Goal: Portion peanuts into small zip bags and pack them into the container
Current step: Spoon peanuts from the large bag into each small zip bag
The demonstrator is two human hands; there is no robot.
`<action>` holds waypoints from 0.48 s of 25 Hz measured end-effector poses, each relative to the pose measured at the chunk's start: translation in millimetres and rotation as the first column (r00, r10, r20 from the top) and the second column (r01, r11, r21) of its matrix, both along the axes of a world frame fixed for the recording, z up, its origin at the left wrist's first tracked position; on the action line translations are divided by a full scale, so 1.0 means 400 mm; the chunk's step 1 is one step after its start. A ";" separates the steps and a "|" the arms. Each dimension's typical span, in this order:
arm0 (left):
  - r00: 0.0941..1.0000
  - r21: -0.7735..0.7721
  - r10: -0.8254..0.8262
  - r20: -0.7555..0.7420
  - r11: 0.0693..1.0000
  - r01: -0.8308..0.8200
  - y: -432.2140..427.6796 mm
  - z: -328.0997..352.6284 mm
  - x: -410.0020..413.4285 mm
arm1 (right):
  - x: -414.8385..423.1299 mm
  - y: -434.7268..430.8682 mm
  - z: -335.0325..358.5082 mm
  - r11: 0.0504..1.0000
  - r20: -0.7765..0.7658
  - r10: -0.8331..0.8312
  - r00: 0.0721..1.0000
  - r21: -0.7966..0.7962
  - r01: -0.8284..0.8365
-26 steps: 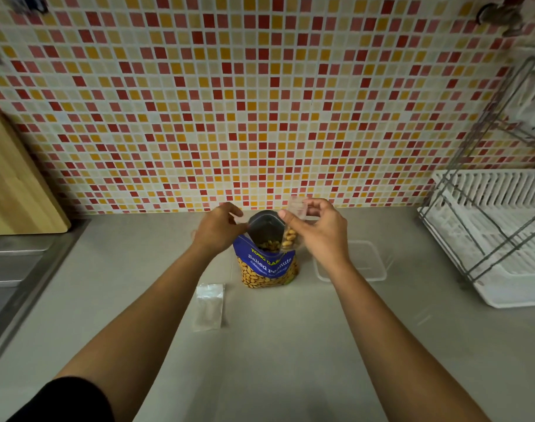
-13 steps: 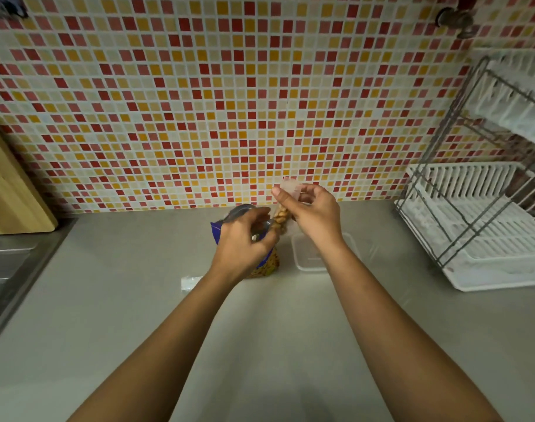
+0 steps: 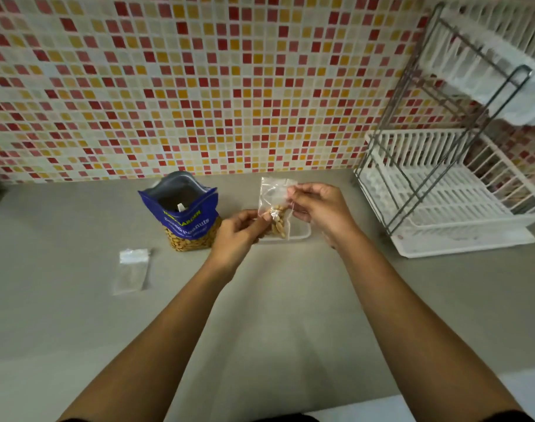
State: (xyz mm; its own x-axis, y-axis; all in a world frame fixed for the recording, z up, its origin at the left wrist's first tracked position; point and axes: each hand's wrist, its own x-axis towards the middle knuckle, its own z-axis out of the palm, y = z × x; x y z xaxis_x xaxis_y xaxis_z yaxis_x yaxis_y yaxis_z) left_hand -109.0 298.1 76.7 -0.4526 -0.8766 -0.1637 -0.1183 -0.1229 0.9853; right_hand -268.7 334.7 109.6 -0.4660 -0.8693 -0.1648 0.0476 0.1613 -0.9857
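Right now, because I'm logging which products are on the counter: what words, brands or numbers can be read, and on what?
"Peanuts": white, on the blue peanut bag; the word before it is blurred.
"...ARDEN": yellow brand line above, its start unreadable.
Small line beneath: too small to read.
No print shows on the filled zip bag, the empty zip bag or the dish rack.

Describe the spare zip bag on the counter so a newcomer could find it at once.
Find the blue peanut bag standing open on the grey counter below the mosaic wall. Left of it, nearer the camera, a small empty zip bag lies flat. Unlike the filled zip bag pinched between left hand and right hand, it holds no peanuts.
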 end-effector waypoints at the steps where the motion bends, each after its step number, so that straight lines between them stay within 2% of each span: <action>1: 0.999 0.003 -0.017 0.028 1.000 0.017 0.021 -0.031 -0.022 | -0.021 0.017 -0.035 0.999 -0.003 -0.011 1.000 0.037 0.011; 7: 0.962 0.198 -0.023 0.273 0.980 -0.033 0.119 -0.217 -0.127 | -0.099 0.105 -0.265 0.961 -0.014 -0.076 0.997 0.267 0.077; 10: 0.924 0.239 -0.083 0.374 0.971 -0.010 0.147 -0.288 -0.150 | -0.125 0.124 -0.373 0.934 -0.155 -0.083 0.984 0.332 0.131; 12: 0.891 0.179 -0.044 0.452 0.983 -0.042 0.149 -0.316 -0.163 | -0.131 0.124 -0.417 0.926 -0.310 -0.037 0.950 0.348 0.149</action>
State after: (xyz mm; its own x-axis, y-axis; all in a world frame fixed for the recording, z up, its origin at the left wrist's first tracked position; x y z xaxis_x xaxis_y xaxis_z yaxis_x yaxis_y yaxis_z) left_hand -174.3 357.8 -49.5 -0.2925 -0.8125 -0.5043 -0.5459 -0.2911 0.7856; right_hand -321.2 384.4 -57.4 -0.6176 -0.7255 -0.3037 -0.2012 0.5190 -0.8308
